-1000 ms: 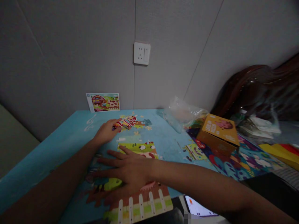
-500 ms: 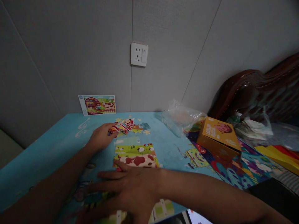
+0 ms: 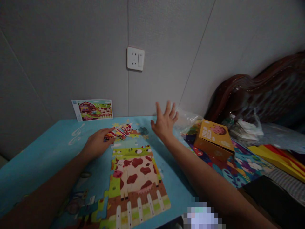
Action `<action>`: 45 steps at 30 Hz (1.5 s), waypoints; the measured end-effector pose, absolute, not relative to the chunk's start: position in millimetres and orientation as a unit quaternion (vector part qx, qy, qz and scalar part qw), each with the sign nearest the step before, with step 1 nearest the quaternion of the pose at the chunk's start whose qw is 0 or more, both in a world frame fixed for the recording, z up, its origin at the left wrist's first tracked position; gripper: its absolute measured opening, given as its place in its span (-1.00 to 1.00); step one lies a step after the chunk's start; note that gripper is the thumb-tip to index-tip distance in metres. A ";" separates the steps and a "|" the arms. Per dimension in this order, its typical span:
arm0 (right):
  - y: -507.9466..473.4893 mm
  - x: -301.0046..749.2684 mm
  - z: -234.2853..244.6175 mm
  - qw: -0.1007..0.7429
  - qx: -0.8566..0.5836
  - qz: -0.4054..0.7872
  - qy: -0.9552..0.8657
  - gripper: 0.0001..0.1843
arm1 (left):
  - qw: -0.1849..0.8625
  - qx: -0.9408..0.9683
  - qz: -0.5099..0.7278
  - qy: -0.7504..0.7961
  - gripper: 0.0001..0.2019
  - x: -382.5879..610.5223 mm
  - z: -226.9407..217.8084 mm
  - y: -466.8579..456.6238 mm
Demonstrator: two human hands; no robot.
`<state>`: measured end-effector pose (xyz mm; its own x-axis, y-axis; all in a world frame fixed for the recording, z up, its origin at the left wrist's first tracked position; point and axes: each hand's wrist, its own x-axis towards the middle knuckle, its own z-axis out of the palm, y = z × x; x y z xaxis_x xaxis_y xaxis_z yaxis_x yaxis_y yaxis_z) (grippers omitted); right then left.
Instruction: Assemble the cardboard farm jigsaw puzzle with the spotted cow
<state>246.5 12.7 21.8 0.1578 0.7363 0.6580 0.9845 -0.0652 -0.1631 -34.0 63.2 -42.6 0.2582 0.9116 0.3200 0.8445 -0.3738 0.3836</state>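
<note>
A partly joined jigsaw (image 3: 134, 181) with a spotted cow and a white fence lies on the blue table (image 3: 43, 156). My left hand (image 3: 96, 143) rests on the table at the puzzle's far left corner, fingers pinched on a cluster of loose red and yellow pieces (image 3: 119, 132). My right hand (image 3: 165, 122) is raised above the table's back edge, fingers spread, holding nothing. It is close to a clear plastic bag (image 3: 188, 119). A reference picture card (image 3: 92, 109) of the farm scene leans against the wall.
An orange puzzle box (image 3: 213, 140) sits on a colourful mat (image 3: 240, 167) to the right. Yellow and red sheets (image 3: 281, 157) lie further right, before a dark wooden headboard (image 3: 262, 92). A wall socket (image 3: 135, 58) is above the table. A dark flat object (image 3: 271, 197) lies bottom right.
My right hand lifted off the near part of the puzzle and swung up and back toward the plastic bag, uncovering the cow. My left hand stayed on the loose pieces.
</note>
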 end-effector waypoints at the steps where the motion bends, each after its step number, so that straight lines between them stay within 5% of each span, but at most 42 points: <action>1: 20.8 263.8 22.5 0.281 -0.753 -0.210 -0.557 -0.07 | 0.067 0.791 0.249 0.555 -0.42 -34.0 -42.8 63.5; 4: 32.6 295.9 18.2 0.182 -0.818 -0.126 -0.531 -0.27 | 0.061 0.792 0.251 0.554 -0.42 -34.3 -44.2 64.8; 7: 30.6 284.6 12.3 0.183 -0.762 -0.135 -0.606 -0.47 | 0.056 0.796 0.249 0.548 -0.41 -35.0 -45.8 66.3; 13: 19.9 213.9 1.7 0.222 -0.277 -0.196 -0.914 -0.65 | 0.051 0.798 0.256 0.543 -0.46 -35.8 -46.0 66.2; 17: 20.0 210.0 -0.9 0.266 -0.186 -0.172 -0.930 -0.77 | 0.052 0.796 0.250 0.548 -0.46 -35.8 -45.4 65.6; 21: 24.4 231.4 -0.3 0.295 -0.226 -0.202 -0.906 -0.83 | 0.060 0.796 0.254 0.546 -0.41 -35.0 -44.4 64.8; 28: 19.9 240.3 -2.8 0.300 -0.287 -0.257 -0.873 -0.63 | 0.070 0.788 0.248 0.559 -0.38 -34.6 -42.9 64.0; 32: 17.5 245.6 11.3 0.339 -0.381 -0.283 -0.812 -0.74 | 0.069 0.791 0.242 0.557 -0.38 -35.7 -43.7 66.3; 36: 29.4 263.2 5.6 0.340 -0.696 -0.246 -0.583 -0.25 | 0.068 0.787 0.244 0.562 -0.40 -36.7 -44.7 67.9; 38: 33.8 266.7 -5.2 0.287 -0.743 -0.210 -0.566 -0.11 | 0.068 0.791 0.250 0.555 -0.40 -37.3 -45.7 68.7; 45: 28.0 241.7 -8.0 0.297 -0.677 -0.164 -0.654 -0.34 | 0.065 0.789 0.248 0.558 -0.38 -37.1 -45.2 68.2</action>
